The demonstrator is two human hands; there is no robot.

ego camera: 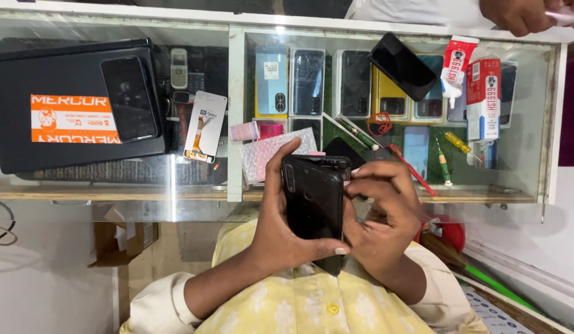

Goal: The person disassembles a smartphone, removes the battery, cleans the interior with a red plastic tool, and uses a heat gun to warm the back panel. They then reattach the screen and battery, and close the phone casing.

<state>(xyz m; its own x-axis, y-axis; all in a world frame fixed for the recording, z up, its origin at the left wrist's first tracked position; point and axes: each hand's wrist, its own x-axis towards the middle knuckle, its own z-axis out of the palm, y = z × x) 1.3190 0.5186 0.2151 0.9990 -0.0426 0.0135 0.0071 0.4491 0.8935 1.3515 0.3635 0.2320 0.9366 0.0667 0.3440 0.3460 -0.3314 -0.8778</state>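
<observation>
Glass counter point(206, 204) | 1 black phone point(315, 204) | left hand point(277, 229), right hand point(383, 216) gripping

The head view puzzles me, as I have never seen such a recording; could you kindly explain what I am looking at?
There is no machine here: a person wears one camera on the head, and it looks down at their own two hands and yellow shirt. The left hand grips a black phone with its back showing, and the right hand curls its fingers on the phone's upper edge. Beyond them is a glass counter with phone boxes under it. On the glass lie a black case with an orange sticker, a second phone, two red-and-white tubes, bubble wrap and small screwdrivers. Another person's hand shows at the top right.
</observation>
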